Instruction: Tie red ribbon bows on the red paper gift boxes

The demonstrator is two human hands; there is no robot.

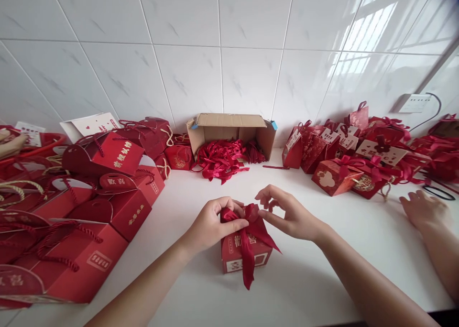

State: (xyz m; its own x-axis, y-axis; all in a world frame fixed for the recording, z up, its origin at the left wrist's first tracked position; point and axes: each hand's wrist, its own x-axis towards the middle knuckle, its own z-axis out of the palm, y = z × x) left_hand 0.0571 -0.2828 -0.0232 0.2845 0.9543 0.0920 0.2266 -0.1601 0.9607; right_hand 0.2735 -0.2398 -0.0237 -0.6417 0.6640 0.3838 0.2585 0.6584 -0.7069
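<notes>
A small red gift box (233,256) with gold lettering stands on the white table (308,279) just in front of me. A red satin ribbon (248,250) is tied over its top, its tails hanging down the front. My left hand (211,224) is closed round the ribbon's left loop. My right hand (287,212) pinches the ribbon at the knot from the right, its other fingers curled above.
Stacks of larger red gift boxes (86,212) fill the left side. An open cardboard box (231,131) spilling red ribbons (222,159) lies against the tiled wall. Ribbon-tied small boxes (351,159) crowd the right. Another person's hand (423,210) rests flat at the far right.
</notes>
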